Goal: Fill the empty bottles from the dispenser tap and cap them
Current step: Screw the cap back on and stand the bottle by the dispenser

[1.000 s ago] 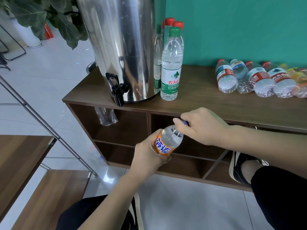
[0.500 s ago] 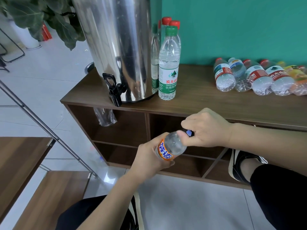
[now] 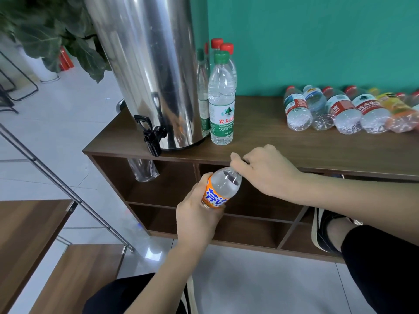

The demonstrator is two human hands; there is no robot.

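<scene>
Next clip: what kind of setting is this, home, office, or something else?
Probably an office or break-room corner, not certain: a tall stainless-steel drinks dispenser stands on a brown wooden open-shelf cabinet against a teal wall, with a grey tiled floor and a potted leafy plant.

White-on-blue Chinese characters, "芬达", run across the orange label of the tilted bottle. The upright green-capped bottle carries red "农夫山" above white "饮用纯净水". A lying bottle shows "农夫山" on its red label.
</scene>
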